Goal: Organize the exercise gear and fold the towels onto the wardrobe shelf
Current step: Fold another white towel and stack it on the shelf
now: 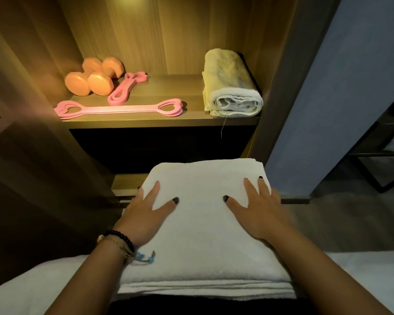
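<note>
Folded white towel lies flat in the foreground below the wardrobe shelf, its long axis running from the viewer toward the wardrobe, stacked layers showing at its near edge. What it rests on is hidden. Both hands lie spread on top, palms down with fingers straight: left hand near the left edge, right hand near the right. On the shelf, a rolled towel sits at the right, its roll end facing the viewer; two orange dumbbells stand back left, beside two pink resistance bands, the front one lying crosswise.
</note>
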A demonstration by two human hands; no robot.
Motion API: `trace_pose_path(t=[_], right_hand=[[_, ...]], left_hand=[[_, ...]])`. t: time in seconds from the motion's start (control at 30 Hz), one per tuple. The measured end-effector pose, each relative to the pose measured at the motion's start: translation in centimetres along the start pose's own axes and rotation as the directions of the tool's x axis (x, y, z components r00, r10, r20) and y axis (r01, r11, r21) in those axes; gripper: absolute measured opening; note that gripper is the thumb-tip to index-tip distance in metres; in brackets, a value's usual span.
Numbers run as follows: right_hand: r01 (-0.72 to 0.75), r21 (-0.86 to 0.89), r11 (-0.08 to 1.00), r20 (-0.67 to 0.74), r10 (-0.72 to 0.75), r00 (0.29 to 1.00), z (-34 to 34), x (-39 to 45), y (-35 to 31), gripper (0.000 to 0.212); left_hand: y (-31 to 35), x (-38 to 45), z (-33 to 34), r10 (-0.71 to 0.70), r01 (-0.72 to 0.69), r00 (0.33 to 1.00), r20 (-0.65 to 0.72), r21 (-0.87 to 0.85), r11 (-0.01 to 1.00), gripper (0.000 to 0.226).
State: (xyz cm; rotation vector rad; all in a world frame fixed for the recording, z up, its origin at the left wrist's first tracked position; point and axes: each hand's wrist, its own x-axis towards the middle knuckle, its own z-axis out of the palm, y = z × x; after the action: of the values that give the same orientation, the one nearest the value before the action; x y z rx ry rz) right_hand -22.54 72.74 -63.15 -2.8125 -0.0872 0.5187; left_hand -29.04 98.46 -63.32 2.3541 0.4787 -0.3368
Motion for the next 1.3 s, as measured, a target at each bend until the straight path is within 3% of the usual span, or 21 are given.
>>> trace_pose_path(t=[0.13, 0.27, 0.4, 0.47, 0.57, 0.7, 0.8, 0.9, 0.97, 1.03, 1.1, 1.2, 1.3], right_hand=[[-0.019, 0.087, 0.996, 0.016, 0.018, 1.0, -0.2, 0.7, 0.6, 0.086], [0.021, 0.242, 0.97, -0.05, -0.009, 0.999, -0.8, 1.4, 1.2, 0.077], [0.004, 0.627, 0.779, -0.123, 0.094, 0.988, -2.0, 1.4, 2.8, 0.067], [-0.122, 0.76, 0.638, -0.001, 0.189, 0.982, -2.3, 1.3, 3.9, 0.068], [-0.284, 0.822, 0.493, 0.239, 0.154, 0.959, -2.1, 1.3, 5.2, 0.071], [-0.316, 0.848, 0.426, 0.319, 0.066, 0.946, -2.9, 1.4, 5.2, 0.052], [-0.251, 0.83, 0.498, 0.309, -0.037, 0.95, -5.2, 1.9, 4.5, 0.04], [-0.087, 0.704, 0.705, 0.21, -0.089, 0.974, -8.4, 1.8, 2.2, 0.031], [0.035, 0.593, 0.804, 0.115, -0.127, 0.985, -10.4, 1.6, 0.0, 0.032], [0.161, 0.529, 0.833, -0.012, -0.183, 0.983, -12.3, 1.4, -2.4, 0.038], [0.262, 0.447, 0.855, -0.141, -0.221, 0.965, -13.9, 0.6, -4.7, 0.043], [0.364, 0.393, 0.844, -0.258, -0.278, 0.925, -14.3, -1.4, -7.6, 0.054], [0.464, 0.388, 0.796, -0.167, -0.434, 0.885, -12.1, -3.2, -9.6, 0.061]], left_hand=[[-1.2, 0.4, -0.4, -0.031, 0.044, 0.998, 0.047, -0.31, 0.95, 0.093], [-1.3, 0.3, -0.6, 0.009, 0.013, 0.999, 0.044, -0.469, 0.883, 0.066], [-1.9, 0.6, -2.1, -0.056, 0.154, 0.981, 0.187, -0.562, 0.813, 0.055], [-2.6, 0.9, -2.7, -0.064, 0.266, 0.947, 0.316, -0.656, 0.706, 0.042], [-3.0, 0.6, -3.0, -0.04, 0.375, 0.905, 0.424, -0.747, 0.549, 0.038], [-2.6, 0.2, -3.5, 0.01, 0.35, 0.908, 0.419, -0.77, 0.534, 0.033], [-1.2, 0.1, -3.7, 0.035, 0.257, 0.936, 0.351, -0.747, 0.613, 0.038], [1.4, -0.3, -3.3, 0.14, 0.046, 0.97, 0.196, -0.721, 0.691, 0.031], [3.0, -0.5, -2.9, 0.206, -0.055, 0.971, 0.121, -0.724, 0.687, 0.039], [4.3, -0.8, -2.3, 0.217, -0.117, 0.975, 0.037, -0.748, 0.654, 0.056], [5.6, -1.2, -1.5, 0.188, -0.16, 0.98, -0.058, -0.791, 0.59, 0.058], [6.7, -1.7, -0.4, 0.199, -0.153, 0.976, -0.083, -0.918, 0.366, 0.053], [7.2, -2.1, 0.0, 0.269, -0.033, 0.963, 0.007, -0.989, 0.144, 0.048]])
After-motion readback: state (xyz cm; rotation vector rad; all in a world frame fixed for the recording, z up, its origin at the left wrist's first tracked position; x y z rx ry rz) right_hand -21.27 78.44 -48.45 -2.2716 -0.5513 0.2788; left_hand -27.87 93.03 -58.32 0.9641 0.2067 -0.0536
